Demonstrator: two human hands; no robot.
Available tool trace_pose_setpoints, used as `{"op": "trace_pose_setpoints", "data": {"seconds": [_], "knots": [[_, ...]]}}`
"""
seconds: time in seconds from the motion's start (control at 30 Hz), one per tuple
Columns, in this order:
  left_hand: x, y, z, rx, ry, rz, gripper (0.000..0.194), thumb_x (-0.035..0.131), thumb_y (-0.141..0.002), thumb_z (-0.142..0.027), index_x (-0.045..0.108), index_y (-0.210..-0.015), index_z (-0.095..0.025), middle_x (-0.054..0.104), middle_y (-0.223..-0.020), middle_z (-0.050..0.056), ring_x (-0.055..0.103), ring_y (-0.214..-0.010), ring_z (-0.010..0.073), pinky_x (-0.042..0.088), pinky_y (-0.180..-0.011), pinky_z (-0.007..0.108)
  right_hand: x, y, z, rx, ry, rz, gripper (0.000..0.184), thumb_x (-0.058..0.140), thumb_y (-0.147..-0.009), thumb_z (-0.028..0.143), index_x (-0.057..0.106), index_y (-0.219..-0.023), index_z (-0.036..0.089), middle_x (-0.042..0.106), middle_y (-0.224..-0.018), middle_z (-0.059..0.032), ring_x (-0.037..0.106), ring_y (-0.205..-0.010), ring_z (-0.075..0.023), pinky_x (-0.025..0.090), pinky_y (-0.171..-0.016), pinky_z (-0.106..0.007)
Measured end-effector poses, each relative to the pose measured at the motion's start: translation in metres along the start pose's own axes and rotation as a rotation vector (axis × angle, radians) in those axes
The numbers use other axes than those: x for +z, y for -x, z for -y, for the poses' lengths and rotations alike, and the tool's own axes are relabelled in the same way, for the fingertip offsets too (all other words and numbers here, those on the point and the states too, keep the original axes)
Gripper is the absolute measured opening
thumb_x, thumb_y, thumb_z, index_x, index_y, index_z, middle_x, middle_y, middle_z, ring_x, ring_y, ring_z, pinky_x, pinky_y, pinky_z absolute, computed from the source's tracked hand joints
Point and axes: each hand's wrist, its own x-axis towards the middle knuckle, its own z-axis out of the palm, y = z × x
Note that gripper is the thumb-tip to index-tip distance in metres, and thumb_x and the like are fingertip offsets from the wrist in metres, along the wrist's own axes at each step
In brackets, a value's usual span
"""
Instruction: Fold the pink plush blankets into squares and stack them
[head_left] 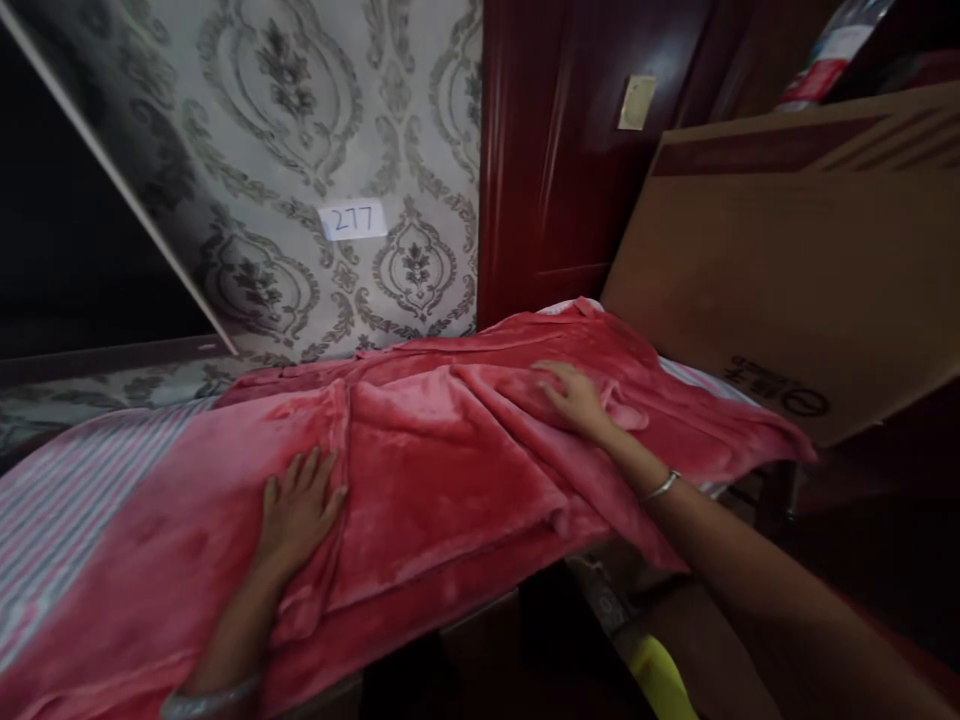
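A pinkish-red plush cloth lies spread over the surface in front of me, with folded layers and creases; whether it is a garment or a blanket I cannot tell. My left hand rests flat on its left part, fingers spread, beside a raised folded edge. Farther right, my right hand touches a bunched fold near the cloth's far side, its fingers stretched out over the fabric. Part of the cloth hangs down over the front edge below my right forearm.
Under the cloth is a striped sheet. A large cardboard box stands at the right, with a bottle behind it. A dark screen is at the left. Behind are a patterned wall with a paper label and a dark red door.
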Motion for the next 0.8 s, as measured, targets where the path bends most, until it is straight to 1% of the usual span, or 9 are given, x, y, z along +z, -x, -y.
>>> {"op": "trace_pose_setpoints", "data": {"seconds": [0.1,0.17,0.23,0.33,0.47,0.57,0.67,0.73,0.8], "knots": [[0.007,0.001,0.002,0.013,-0.005,-0.036,0.062,0.035,-0.098,-0.034,0.047,-0.155,-0.015,0.043,-0.162,0.019,0.034,-0.153,0.0371,0.026,-0.12,0.066,-0.044,0.028,-0.054,0.271,0.051,-0.199,0.037,0.047,-0.092,0.032,0.073,-0.114,0.019,0.075,-0.119,-0.0148,0.068,-0.109,-0.0307,0.054,-0.095,-0.046],[0.006,-0.001,0.003,0.017,0.011,-0.044,0.062,0.034,-0.098,-0.035,0.048,-0.155,-0.013,0.044,-0.161,0.021,0.035,-0.152,0.038,0.027,-0.12,0.066,-0.062,0.048,-0.077,0.357,0.071,-0.203,0.036,0.046,-0.092,0.039,0.074,-0.1,0.018,0.077,-0.104,-0.015,0.07,-0.097,-0.0308,0.054,-0.088,-0.044],[0.005,-0.003,0.004,0.027,0.034,-0.057,0.062,0.034,-0.098,-0.037,0.05,-0.153,-0.012,0.044,-0.16,0.022,0.036,-0.152,0.0395,0.028,-0.119,0.067,-0.069,0.065,-0.085,0.348,0.053,-0.139,0.04,0.046,-0.093,0.047,0.074,-0.089,0.018,0.076,-0.093,-0.0138,0.07,-0.088,-0.0299,0.054,-0.083,-0.042],[0.004,-0.004,0.005,0.058,0.052,-0.086,0.061,0.035,-0.099,-0.039,0.052,-0.15,-0.011,0.045,-0.159,0.023,0.037,-0.15,0.0429,0.031,-0.116,0.07,-0.065,0.079,-0.078,0.202,-0.005,-0.002,0.04,0.05,-0.093,0.051,0.075,-0.094,0.02,0.076,-0.099,-0.0118,0.069,-0.094,-0.0285,0.052,-0.086,-0.04],[0.001,-0.002,0.002,0.058,0.028,-0.063,0.064,0.029,-0.101,-0.04,0.049,-0.151,-0.006,0.043,-0.16,0.025,0.035,-0.151,0.0435,0.031,-0.117,0.069,-0.053,0.078,-0.054,0.056,0.07,0.161,0.035,0.059,-0.091,0.049,0.076,-0.102,0.02,0.075,-0.108,-0.0114,0.065,-0.103,-0.0279,0.048,-0.095,-0.041],[-0.003,-0.001,-0.002,0.03,-0.003,-0.048,0.063,0.03,-0.099,-0.037,0.048,-0.152,-0.007,0.044,-0.16,0.023,0.035,-0.152,0.0405,0.03,-0.119,0.065,-0.046,0.073,-0.04,0.066,0.198,0.247,0.033,0.062,-0.09,0.049,0.073,-0.087,0.018,0.073,-0.094,-0.0115,0.064,-0.09,-0.0256,0.048,-0.086,-0.037],[-0.005,0.0,-0.004,0.03,0.018,-0.073,0.06,0.036,-0.098,-0.033,0.05,-0.151,-0.008,0.046,-0.159,0.024,0.037,-0.151,0.0402,0.03,-0.12,0.065,-0.042,0.067,-0.035,0.112,0.231,0.247,0.024,0.065,-0.087,0.041,0.066,-0.075,0.02,0.069,-0.081,-0.0073,0.06,-0.079,-0.0221,0.045,-0.077,-0.033],[-0.003,0.0,-0.002,0.036,0.05,-0.097,0.058,0.039,-0.098,-0.033,0.052,-0.15,-0.008,0.047,-0.157,0.025,0.038,-0.15,0.0416,0.03,-0.12,0.065,-0.043,0.058,-0.04,0.2,0.106,0.201,0.023,0.059,-0.087,0.035,0.061,-0.069,0.021,0.066,-0.073,-0.0035,0.058,-0.071,-0.0191,0.044,-0.071,-0.03],[0.0,-0.001,0.0,0.046,0.067,-0.108,0.057,0.039,-0.1,-0.034,0.053,-0.149,-0.009,0.047,-0.157,0.026,0.038,-0.15,0.0422,0.029,-0.12,0.065,-0.049,0.04,-0.05,0.318,-0.086,0.087,0.026,0.055,-0.088,0.036,0.058,-0.067,0.021,0.062,-0.067,-0.0005,0.055,-0.064,-0.0172,0.042,-0.065,-0.028]]}}
